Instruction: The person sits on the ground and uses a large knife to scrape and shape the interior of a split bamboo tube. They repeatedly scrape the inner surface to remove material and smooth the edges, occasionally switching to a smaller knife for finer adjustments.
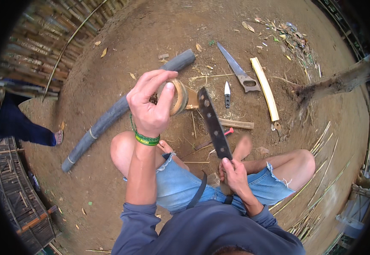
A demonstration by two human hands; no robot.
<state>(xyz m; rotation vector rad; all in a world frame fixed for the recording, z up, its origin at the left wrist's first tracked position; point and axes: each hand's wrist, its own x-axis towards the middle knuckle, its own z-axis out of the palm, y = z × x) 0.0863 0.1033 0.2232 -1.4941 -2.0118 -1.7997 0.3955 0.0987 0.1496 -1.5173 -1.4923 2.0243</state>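
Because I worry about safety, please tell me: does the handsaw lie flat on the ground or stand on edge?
The handsaw lies flat: its blade's broad side and handle opening face up.

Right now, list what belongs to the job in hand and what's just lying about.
Job in hand: bamboo section, left hand; broad-bladed knife, right hand; probably handsaw, small knife, grey bamboo pole.
Lying about, seemingly: dry leaves, debris pile, thin sticks.
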